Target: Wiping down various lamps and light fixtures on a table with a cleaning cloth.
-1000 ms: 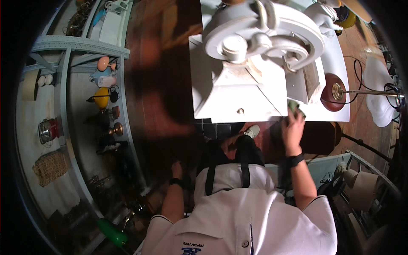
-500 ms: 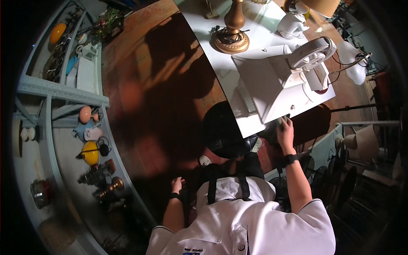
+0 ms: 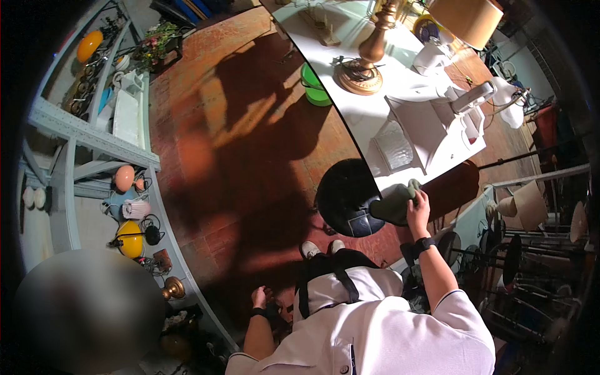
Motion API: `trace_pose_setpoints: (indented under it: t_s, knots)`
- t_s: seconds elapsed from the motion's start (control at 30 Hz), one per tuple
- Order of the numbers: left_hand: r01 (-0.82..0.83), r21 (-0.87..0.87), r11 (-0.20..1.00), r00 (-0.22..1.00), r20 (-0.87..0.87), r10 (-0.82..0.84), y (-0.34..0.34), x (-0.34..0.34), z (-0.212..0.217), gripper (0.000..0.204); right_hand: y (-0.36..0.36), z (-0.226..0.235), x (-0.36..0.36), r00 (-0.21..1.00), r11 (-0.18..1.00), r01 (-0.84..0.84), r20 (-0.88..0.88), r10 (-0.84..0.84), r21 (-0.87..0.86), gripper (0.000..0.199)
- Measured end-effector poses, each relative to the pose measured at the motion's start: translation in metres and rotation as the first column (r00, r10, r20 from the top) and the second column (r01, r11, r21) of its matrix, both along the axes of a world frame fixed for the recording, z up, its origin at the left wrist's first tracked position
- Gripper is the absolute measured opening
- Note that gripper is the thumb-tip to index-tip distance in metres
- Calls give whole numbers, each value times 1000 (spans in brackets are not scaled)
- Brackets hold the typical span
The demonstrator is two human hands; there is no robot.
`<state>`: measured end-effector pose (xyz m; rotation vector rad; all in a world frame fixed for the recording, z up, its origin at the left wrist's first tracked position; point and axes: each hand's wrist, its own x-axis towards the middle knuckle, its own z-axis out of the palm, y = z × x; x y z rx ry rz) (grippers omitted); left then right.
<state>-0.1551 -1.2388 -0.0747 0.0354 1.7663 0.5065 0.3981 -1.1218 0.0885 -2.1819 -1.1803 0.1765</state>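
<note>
My right hand (image 3: 417, 211) grips a dark green cloth (image 3: 395, 201) just off the near corner of a white table (image 3: 350, 103). On that table, close to the hand, stands a white painted wooden piece (image 3: 431, 140) with small knobs and a wheel-like part on top. A textured pale panel (image 3: 395, 149) shows at its left side. My left hand (image 3: 262, 297) hangs low by my left side with its fingers loosely curled and nothing visible in them.
A black round stool (image 3: 344, 190) stands below the table corner. The table also bears a bronze lamp base (image 3: 361, 74), a white figurine (image 3: 431, 57) and a lampshade (image 3: 465, 22). Shelving (image 3: 94, 134) with lamps lines the left; a green bucket (image 3: 315, 87) sits beside the table.
The view has shifted, so the table and white wooden piece appear farther off. My right hand now shows more of the green cloth, clear of the table edge. A blurred patch appears at lower left.
</note>
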Motion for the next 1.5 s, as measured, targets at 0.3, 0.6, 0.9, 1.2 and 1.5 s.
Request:
trace_pose_setpoints:
  t_s: [0.3,0.6,0.9,1.2,1.5]
  knots:
    - [-23,6,1000,995,97,22,-59,-11,-8,33,32,-19,-49,947,952,94,321,5,-290,52]
    - [-189,24,982,962,205,181,-66,-62,-54,30,23,16,-63,984,936,24,171,39,-352,60]
    - [158,-20,987,978,144,-154,110,-81,-39,32,39,9,-85,969,934,204,199,-149,-293,58]
    - [418,90,904,908,-69,-413,452,-89,14,28,90,13,-128,842,773,536,145,-520,-339,59]
    - [698,82,711,716,-97,-692,659,-22,59,31,138,-2,-151,545,451,798,157,-824,-400,59]
